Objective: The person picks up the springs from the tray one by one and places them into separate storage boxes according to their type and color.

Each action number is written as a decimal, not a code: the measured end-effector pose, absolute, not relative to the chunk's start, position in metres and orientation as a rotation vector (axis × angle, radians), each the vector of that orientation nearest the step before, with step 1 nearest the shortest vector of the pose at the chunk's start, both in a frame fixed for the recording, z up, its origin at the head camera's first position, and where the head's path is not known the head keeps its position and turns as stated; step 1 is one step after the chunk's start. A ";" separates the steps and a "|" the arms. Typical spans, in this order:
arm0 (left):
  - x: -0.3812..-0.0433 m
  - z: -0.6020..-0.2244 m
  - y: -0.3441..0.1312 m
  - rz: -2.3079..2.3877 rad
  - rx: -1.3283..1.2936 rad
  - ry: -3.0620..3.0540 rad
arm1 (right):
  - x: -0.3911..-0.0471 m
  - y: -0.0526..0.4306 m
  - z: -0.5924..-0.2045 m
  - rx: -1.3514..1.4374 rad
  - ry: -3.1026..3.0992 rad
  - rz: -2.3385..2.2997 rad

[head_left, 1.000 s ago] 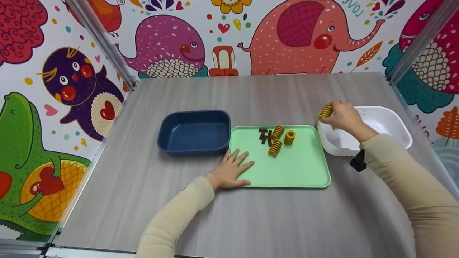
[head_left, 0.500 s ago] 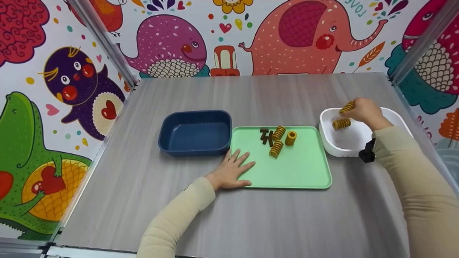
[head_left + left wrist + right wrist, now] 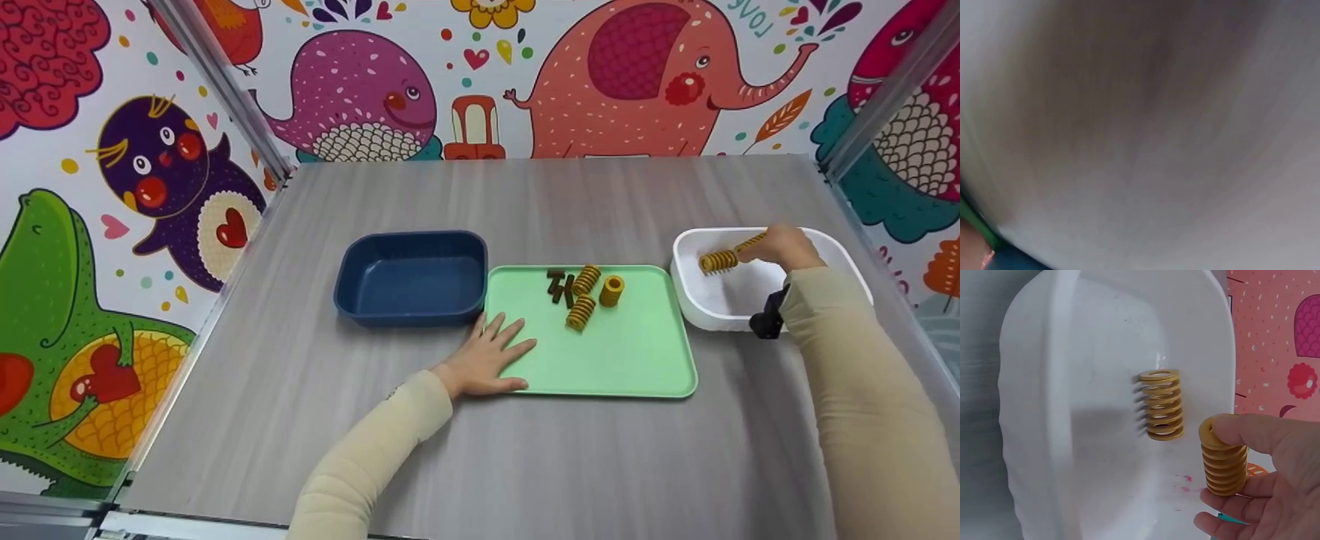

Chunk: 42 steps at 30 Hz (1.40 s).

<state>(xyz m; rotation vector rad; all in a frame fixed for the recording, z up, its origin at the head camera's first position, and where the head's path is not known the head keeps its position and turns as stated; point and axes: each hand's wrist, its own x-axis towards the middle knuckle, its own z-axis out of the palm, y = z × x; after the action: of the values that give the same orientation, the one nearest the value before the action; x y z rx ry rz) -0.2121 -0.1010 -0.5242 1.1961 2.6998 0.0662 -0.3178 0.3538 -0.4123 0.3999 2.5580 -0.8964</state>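
Observation:
My right hand point(image 3: 787, 247) is over the white basin point(image 3: 739, 322), pinching a yellow coil spring point(image 3: 1225, 469) between thumb and fingers. Another yellow coil spring point(image 3: 1162, 405) lies on the basin's floor, a little apart from the held one. My left hand point(image 3: 484, 364) rests with spread fingers on the left edge of the green tray point(image 3: 622, 364). Toward the tray's back are three yellow springs: one standing spring point(image 3: 611, 291) and two leaning or lying springs point(image 3: 580, 313). Beside them lie several small dark brown pieces point(image 3: 568, 291).
A dark blue basin point(image 3: 409, 321) stands left of the tray, close to its edge. All of it sits on a grey wood-grain table point(image 3: 480, 465), with cartoon-printed walls at the back and sides. The left wrist view is mostly a blurred grey surface.
My right hand has moved right from the white basin's left rim, then lower into it with a spring. Another spring now shows inside the basin. The left hand stays put.

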 end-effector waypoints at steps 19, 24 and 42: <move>-0.212 -0.527 -0.103 0.087 1.210 2.702 | -0.314 0.351 -0.434 0.204 2.454 -0.511; -0.211 -0.528 -0.103 0.082 1.205 2.705 | -0.313 0.352 -0.436 0.162 2.467 -0.456; -0.213 -0.527 -0.101 0.072 1.189 2.704 | -0.305 0.357 -0.426 0.198 2.379 -0.644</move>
<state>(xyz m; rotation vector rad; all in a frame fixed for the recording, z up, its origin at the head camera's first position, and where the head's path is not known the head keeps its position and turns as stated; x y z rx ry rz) -0.2128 -0.1009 -0.5266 1.1887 2.7045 0.0721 -0.3055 0.3572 -0.4264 0.1976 2.3789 -0.6438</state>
